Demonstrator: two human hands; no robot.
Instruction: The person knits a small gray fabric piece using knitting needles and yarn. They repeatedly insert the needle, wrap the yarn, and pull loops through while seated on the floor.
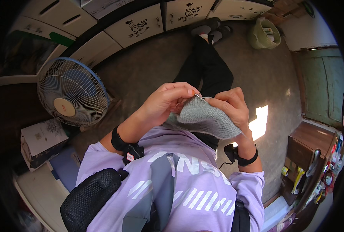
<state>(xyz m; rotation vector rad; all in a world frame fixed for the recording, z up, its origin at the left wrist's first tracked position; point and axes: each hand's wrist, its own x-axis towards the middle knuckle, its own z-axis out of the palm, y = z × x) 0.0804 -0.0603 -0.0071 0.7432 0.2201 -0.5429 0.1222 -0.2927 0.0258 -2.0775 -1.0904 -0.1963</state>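
A piece of grey knitting [208, 117] hangs between my hands, above my lap. My left hand [176, 97] pinches its upper edge, where a thin metal knitting needle [197, 95] shows beside the thumb. My right hand [231, 105] grips the other side of the work near its top edge, fingers curled. A thin strand or needle runs between the two hands at that edge. Grey yarn [245, 136] trails past my right wrist. The needle tips are small and partly hidden by my fingers.
An electric fan [73, 92] stands to the left, above a white box [44, 142]. Cabinets with black flower prints [134, 26] line the far side. A lined waste bin [264, 33] is at far right, and a brown wooden cabinet [309, 142] at right.
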